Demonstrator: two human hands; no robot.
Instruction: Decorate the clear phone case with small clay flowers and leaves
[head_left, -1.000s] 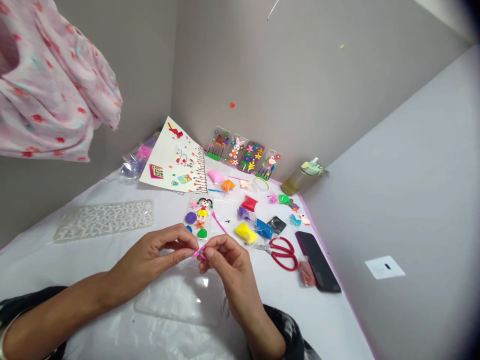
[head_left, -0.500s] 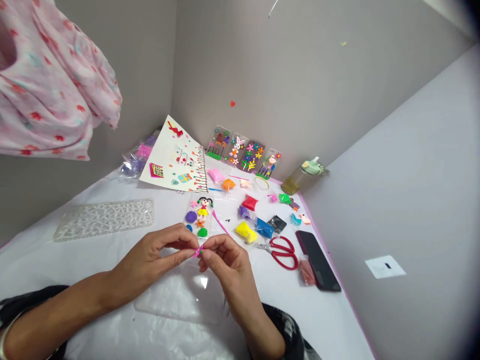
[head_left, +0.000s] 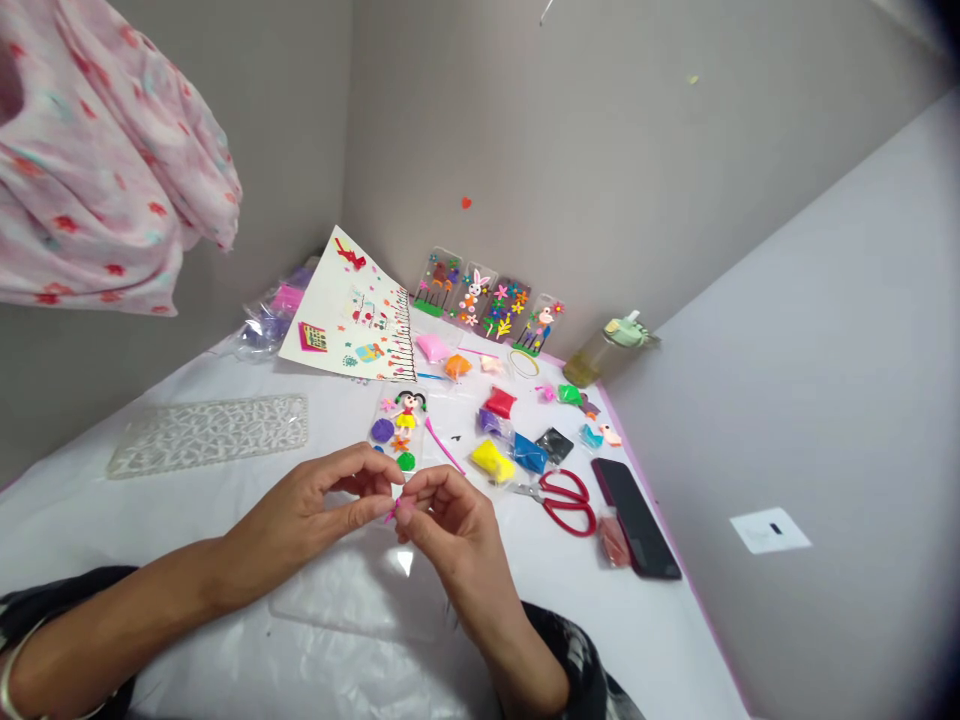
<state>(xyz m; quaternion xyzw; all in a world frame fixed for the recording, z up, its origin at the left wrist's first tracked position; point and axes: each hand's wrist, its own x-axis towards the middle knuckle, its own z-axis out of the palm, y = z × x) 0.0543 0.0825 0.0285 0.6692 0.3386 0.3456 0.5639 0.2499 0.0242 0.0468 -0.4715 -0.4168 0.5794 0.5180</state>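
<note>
Between my fingertips is a small pink clay piece (head_left: 391,516). My left hand (head_left: 341,495) pinches it from the left, thumb and forefinger together. My right hand (head_left: 448,520) pinches it from the right, and its fingertips nearly touch those of the left. Just beyond the hands lies a clear case (head_left: 417,440) decorated with a clay girl figure (head_left: 406,418), a purple disc (head_left: 382,431) and a green disc (head_left: 406,461). Below the hands, a clear flat sheet (head_left: 352,598) rests on the white table covering.
Right of my hands are red-handled scissors (head_left: 570,518), a black phone (head_left: 637,520) and clay packets, including a yellow one (head_left: 493,461). A textured mat (head_left: 214,435) lies left. Behind stand a decorated paper (head_left: 345,320), several decorated cases (head_left: 506,308) and a bottle (head_left: 600,352).
The fingertips have shifted slightly around the pink piece, and the green spot seen on it earlier no longer shows. Both hands stay in nearly the same place.
</note>
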